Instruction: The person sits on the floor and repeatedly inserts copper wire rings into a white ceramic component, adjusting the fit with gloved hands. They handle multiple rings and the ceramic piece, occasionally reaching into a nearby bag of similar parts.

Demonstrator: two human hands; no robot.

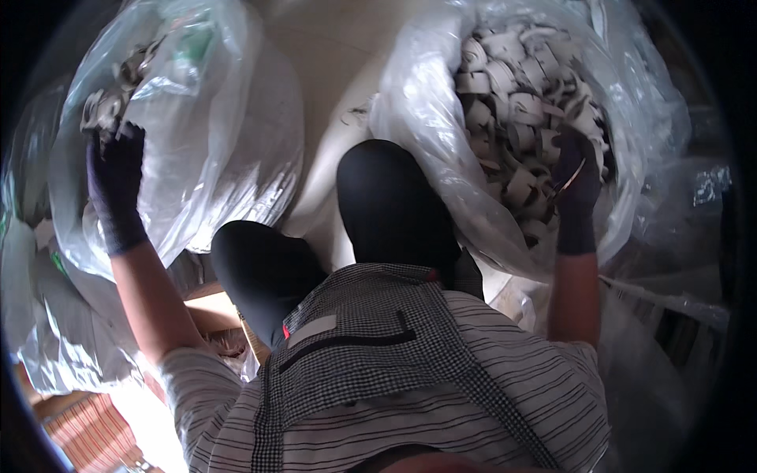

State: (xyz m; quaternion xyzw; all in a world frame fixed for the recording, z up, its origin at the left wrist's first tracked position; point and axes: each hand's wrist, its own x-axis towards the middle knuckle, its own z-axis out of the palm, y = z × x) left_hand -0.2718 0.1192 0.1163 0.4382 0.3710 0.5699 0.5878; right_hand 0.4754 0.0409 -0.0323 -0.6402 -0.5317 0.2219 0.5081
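My left hand (116, 177), in a dark purple glove, is at the opening of the left clear plastic bag (264, 134). Its fingers are bent against a pale grey curled piece (102, 110), which they appear to grip. My right hand (578, 185), gloved alike, is inside the right clear plastic bag (418, 102), over a heap of grey curled strips (524, 110). A thin, shiny metal tool (573, 176) lies across that closed hand; its exact kind is unclear. The right fingertips are dark and partly hidden among the strips.
Between the bags is a pale floor (319, 47). My dark-clothed knees (394, 197) come between them. A cardboard box (213, 311) stands below my left arm. More plastic wrapping (670, 221) lies at the right, and a striped orange item (91, 433) is at the lower left.
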